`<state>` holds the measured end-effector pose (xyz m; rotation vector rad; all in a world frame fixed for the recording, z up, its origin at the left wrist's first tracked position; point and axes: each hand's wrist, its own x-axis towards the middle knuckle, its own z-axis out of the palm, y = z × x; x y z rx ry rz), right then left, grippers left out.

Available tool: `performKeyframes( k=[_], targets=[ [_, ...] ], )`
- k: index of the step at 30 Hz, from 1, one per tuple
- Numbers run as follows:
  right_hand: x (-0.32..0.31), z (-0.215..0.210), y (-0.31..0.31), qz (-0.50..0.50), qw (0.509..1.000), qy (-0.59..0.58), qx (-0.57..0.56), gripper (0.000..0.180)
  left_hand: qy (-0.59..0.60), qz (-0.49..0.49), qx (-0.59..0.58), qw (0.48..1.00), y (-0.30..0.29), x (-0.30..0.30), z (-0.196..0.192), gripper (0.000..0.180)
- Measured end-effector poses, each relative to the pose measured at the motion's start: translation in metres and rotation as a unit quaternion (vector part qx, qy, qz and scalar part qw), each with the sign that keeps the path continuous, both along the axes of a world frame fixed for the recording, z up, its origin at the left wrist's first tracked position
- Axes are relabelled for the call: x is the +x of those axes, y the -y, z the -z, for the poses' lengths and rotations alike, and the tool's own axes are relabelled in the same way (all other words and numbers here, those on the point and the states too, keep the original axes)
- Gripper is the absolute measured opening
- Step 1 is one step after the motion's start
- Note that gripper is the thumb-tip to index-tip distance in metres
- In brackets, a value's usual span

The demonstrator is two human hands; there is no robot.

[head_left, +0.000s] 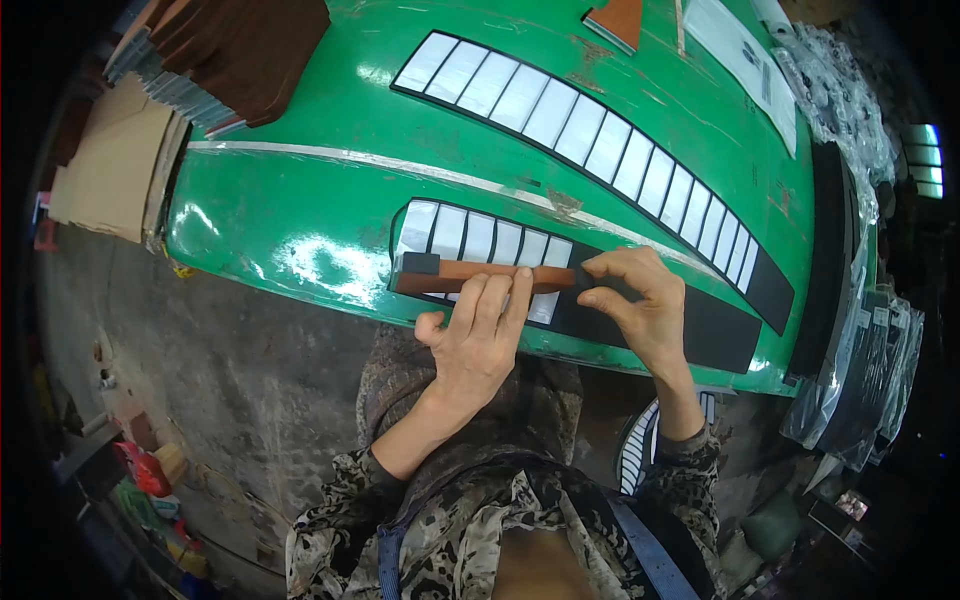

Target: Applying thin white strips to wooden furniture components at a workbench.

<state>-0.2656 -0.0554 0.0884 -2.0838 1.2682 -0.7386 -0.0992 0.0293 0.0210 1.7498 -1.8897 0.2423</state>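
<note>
A short brown strip (452, 272) lies lengthwise over a black panel (660, 320), which carries a row of white pads on its left part. A black block-like piece (420, 264) sits at the brown strip's left end. My left hand (475, 335) holds the strip from the near side, its fingers laid across the top. At the strip's right end, my right hand (645, 300) has its thumb and forefinger curled around a small black piece (582, 279), partly hidden by the fingertips.
Another long black panel (560, 145) with white pads lies farther back on the green table (350, 110). A stack of brown strips (235, 55) stands at the back left, beside cardboard (105, 165). Plastic-wrapped black pieces (865, 370) are at the right edge. A small brown piece (615, 22) lies at the far edge.
</note>
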Motion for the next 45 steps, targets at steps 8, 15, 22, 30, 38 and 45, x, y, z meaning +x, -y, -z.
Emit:
performKeyframes(
  k=[8,15,22,30,38,45],
  targets=[
    [0.003,0.004,0.005,-0.076,0.995,-0.062,-0.032,0.03,0.026,-0.02,-0.019,0.999,-0.004,-0.002,0.008,0.038],
    [0.006,0.006,0.011,-0.101,0.991,-0.076,-0.035,0.029,0.018,-0.018,-0.018,1.0,-0.002,-0.002,0.011,0.036],
    [0.006,0.005,0.013,-0.105,0.991,-0.08,-0.027,0.028,0.018,-0.015,-0.023,0.999,-0.003,-0.001,0.012,0.036],
    [0.006,0.006,0.014,-0.108,0.991,-0.076,-0.018,0.027,0.016,-0.016,-0.031,0.999,-0.002,-0.002,0.014,0.038],
    [0.007,0.007,0.014,-0.105,0.991,-0.078,-0.018,0.027,0.01,-0.01,-0.022,1.0,-0.003,-0.002,0.012,0.037],
    [0.006,0.009,0.013,-0.097,0.993,-0.066,0.003,0.028,0.012,-0.011,-0.021,1.0,-0.003,-0.002,0.012,0.037]
  ],
)
